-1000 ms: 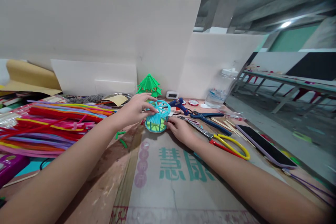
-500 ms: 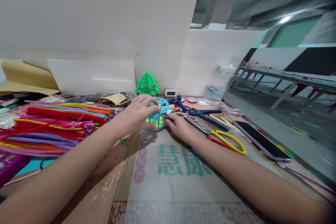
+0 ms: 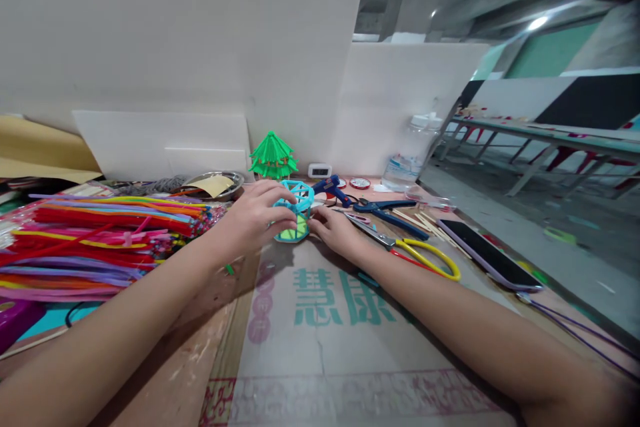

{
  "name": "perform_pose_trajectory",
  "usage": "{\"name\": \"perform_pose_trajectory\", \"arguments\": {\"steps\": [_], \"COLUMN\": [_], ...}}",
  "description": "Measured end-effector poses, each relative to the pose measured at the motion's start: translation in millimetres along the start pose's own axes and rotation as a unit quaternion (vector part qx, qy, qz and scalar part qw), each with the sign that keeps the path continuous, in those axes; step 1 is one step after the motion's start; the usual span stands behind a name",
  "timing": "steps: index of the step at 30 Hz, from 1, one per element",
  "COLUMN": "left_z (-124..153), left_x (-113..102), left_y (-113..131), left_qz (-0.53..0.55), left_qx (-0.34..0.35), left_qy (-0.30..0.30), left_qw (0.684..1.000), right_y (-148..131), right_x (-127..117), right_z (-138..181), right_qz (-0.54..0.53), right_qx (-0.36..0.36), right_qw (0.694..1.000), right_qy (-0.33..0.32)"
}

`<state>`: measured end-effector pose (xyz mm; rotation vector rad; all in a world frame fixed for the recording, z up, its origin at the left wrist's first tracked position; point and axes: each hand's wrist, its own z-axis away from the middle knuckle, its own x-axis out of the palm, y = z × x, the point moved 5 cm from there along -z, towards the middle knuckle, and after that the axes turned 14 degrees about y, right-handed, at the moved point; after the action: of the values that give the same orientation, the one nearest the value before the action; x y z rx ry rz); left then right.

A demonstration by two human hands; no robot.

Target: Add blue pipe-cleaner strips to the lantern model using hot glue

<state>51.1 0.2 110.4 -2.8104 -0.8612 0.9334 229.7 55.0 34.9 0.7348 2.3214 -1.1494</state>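
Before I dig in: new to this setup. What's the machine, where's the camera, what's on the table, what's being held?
There's no machine: these are a person's bare hands. Every picture comes from one camera worn on the head, looking forward and down.

The left hand curls at the left side of a small blue-and-green frame; the right hand has its fingers at the right edge. How firmly either grips is hidden.

On the table, pipe cleaners lie to the left; scissors, pliers and a phone lie to the right. Farther back are a green roof-shaped model, a glue gun and a bottle.
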Motion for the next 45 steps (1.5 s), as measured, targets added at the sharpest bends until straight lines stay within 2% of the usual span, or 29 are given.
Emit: {"name": "perform_pose_trajectory", "arguments": {"steps": [2, 5, 9, 12, 14, 18, 23, 28, 31, 35, 38, 42, 45], "left_z": [-5, -1, 41, 78, 92, 95, 88, 87, 88, 91, 93, 94, 92], "left_x": [-8, -20, -16, 12, 29, 46, 46, 50, 53, 52, 51, 50, 50], "left_y": [-7, -27, -50, -52, -47, -38, -34, -32, -32, -35, -36, -36, -35], "left_qz": [0.024, 0.018, 0.023, 0.040, 0.071, 0.159, 0.107, 0.068, 0.077, 0.076, 0.076, 0.080, 0.101], "left_qx": [-0.063, -0.205, -0.381, -0.442, -0.451, -0.461, -0.407, -0.354, -0.337, -0.341, -0.358, -0.377, -0.364], "left_qy": [0.011, 0.065, 0.161, 0.072, 0.017, -0.003, -0.022, -0.062, -0.060, -0.042, -0.045, -0.053, -0.057], "left_qw": [0.998, 0.976, 0.910, 0.893, 0.890, 0.873, 0.907, 0.931, 0.936, 0.936, 0.930, 0.921, 0.924], "right_y": [-2, -7, -10, -8, -2, 22, 48, 59, 62, 53, 30, -4, -12], "right_x": [-17, -55, -94, -99, -97, -94, -86, -73, -66, -67, -68, -51, -29], "right_z": [-11, -30, -40, -35, -30, -25, -25, -27, -28, -30, -30, -18, -2], "right_qz": [0.006, 0.020, 0.047, 0.131, 0.204, 0.277, 0.276, 0.263, 0.263, 0.269, 0.266, 0.130, 0.034], "right_qx": [0.009, 0.024, 0.074, 0.058, 0.043, 0.053, 0.050, 0.026, 0.023, 0.025, 0.011, -0.004, -0.003], "right_qw": [1.000, 0.999, 0.995, 0.985, 0.971, 0.953, 0.950, 0.953, 0.953, 0.953, 0.959, 0.991, 0.999], "right_qy": [-0.007, -0.015, -0.041, -0.099, -0.120, -0.112, -0.136, -0.149, -0.149, -0.138, -0.097, 0.019, 0.042]}}
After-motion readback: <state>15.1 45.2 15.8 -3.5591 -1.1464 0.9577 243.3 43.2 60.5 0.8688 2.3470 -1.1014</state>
